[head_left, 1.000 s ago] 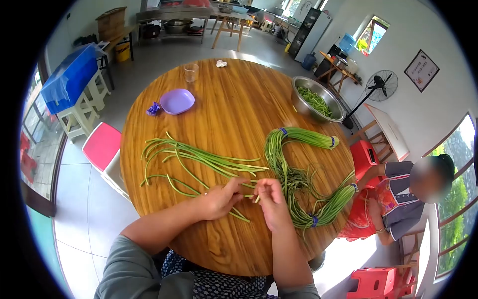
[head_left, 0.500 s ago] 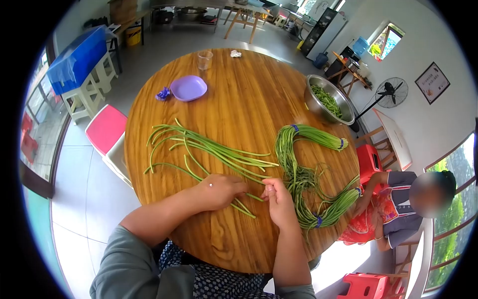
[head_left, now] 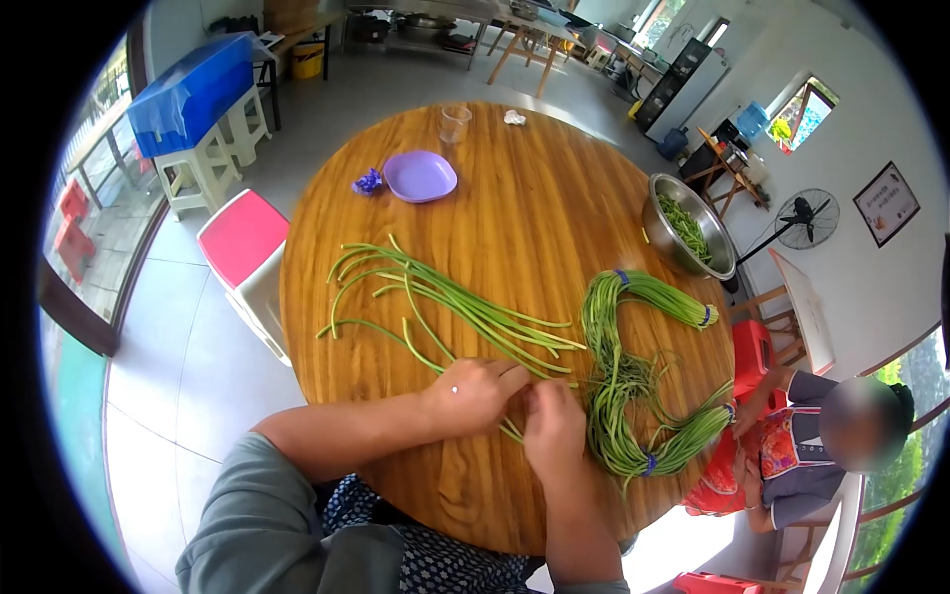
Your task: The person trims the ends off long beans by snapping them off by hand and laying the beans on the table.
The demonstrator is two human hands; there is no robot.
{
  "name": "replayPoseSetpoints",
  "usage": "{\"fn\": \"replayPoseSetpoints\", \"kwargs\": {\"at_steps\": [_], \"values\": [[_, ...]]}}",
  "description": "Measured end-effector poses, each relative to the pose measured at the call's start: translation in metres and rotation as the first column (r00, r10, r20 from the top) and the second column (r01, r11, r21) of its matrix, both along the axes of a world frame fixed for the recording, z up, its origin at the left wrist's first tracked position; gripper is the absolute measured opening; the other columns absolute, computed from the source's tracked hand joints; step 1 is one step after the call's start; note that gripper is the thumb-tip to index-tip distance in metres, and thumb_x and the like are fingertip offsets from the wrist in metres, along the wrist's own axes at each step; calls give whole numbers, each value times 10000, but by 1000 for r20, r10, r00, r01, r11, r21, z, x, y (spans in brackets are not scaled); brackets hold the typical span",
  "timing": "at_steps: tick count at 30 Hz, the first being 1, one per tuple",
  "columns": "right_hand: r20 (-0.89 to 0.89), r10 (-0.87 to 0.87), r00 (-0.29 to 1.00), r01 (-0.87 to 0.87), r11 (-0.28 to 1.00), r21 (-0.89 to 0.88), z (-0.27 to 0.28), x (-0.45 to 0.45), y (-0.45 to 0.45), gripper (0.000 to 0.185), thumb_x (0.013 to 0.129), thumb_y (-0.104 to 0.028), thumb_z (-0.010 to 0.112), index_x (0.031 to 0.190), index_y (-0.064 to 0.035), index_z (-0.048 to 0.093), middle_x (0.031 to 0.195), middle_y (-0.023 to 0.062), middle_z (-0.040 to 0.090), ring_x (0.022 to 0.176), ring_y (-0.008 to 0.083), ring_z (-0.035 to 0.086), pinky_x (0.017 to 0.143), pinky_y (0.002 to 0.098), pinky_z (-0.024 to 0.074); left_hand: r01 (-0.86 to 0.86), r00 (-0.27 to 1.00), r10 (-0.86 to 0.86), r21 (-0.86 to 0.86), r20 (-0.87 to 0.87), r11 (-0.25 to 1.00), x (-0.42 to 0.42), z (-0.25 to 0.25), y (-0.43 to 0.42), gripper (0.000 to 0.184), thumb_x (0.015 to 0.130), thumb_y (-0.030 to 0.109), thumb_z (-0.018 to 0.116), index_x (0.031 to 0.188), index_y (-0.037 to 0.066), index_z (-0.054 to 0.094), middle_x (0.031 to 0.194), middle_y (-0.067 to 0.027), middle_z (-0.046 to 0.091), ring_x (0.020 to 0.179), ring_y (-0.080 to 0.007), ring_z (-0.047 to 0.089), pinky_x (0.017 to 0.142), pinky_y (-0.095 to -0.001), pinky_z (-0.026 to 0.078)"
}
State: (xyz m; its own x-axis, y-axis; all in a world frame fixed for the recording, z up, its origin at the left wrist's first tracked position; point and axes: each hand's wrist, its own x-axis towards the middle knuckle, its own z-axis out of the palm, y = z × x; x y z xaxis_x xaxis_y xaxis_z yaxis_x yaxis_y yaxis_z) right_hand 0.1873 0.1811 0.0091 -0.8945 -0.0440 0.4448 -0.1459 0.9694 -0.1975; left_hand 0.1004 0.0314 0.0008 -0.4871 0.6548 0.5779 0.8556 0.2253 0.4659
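Observation:
My left hand [head_left: 475, 398] is closed on a green garlic scape, its fingers curled over the stem near the table's front. Close against it, my right hand [head_left: 554, 424] is pinched around the end of the scape; what lies between its fingertips is mostly hidden. Loose garlic scapes [head_left: 465, 297] spread out beyond my hands, tips toward the left. To the right of my hands lie bundled garlic scapes [head_left: 604, 346], bent into a curve and tied with blue bands.
On the wooden table [head_left: 534, 208] stand a purple bowl [head_left: 421, 176], a clear cup [head_left: 455, 125], a crumpled purple clump [head_left: 367, 182] and white tissue [head_left: 515, 117]. A steel basin [head_left: 727, 252] at right holds short green pieces. Another person [head_left: 802, 436] sits at the right.
My hands have come together, the right one turning inward toward the left. The whole view has shifted, so the table appears farther right and slightly lower. The loose scapes look much the same.

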Motion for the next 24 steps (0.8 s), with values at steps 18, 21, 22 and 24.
{"fn": "replayPoseSetpoints", "kwargs": {"at_steps": [18, 21, 22, 24], "values": [[245, 109, 963, 156, 513, -844, -10, 0, 18, 103, 944, -103, 630, 898, -25, 580, 794, 39, 593, 665, 178, 574, 558, 336, 444, 119, 921, -142, -85, -362, 989, -5, 13, -1, 187, 716, 142, 622, 893, 83, 611, 794, -39, 568, 711, -212, 594, 635, -317, 466], [124, 225, 966, 164, -170, -972, -3, 0, 7, 74, 965, -122, 629, 947, -58, 595, 846, -14, 583, 642, 63, 458, 559, 241, 379, 19, 923, 33, 131, -383, 991, -3, 21, 4, 216, 697, 146, 649, 899, 75, 619, 794, -28, 574, 711, -194, 592, 641, -316, 449], [73, 215, 974, 148, -354, -924, -1, -1, 5, 54, 964, -111, 628, 963, -67, 596, 852, -7, 586, 641, 55, 438, 572, 225, 364, 24, 921, 29, 131, -388, 991, -1, 21, 4, 216, 697, 146, 649, 899, 75, 619, 794, -28, 574, 711, -194, 592, 641, -316, 449], [72, 167, 983, 136, -413, -900, -3, -7, 11, 53, 973, -106, 606, 1006, -68, 590, 842, 1, 571, 652, 76, 441, 593, 235, 368, 137, 900, -32, 213, -436, 967, 4, 19, 8, 242, 720, 65, 670, 961, 58, 652, 859, -55, 628, 735, -211, 625, 634, -333, 479]]}}
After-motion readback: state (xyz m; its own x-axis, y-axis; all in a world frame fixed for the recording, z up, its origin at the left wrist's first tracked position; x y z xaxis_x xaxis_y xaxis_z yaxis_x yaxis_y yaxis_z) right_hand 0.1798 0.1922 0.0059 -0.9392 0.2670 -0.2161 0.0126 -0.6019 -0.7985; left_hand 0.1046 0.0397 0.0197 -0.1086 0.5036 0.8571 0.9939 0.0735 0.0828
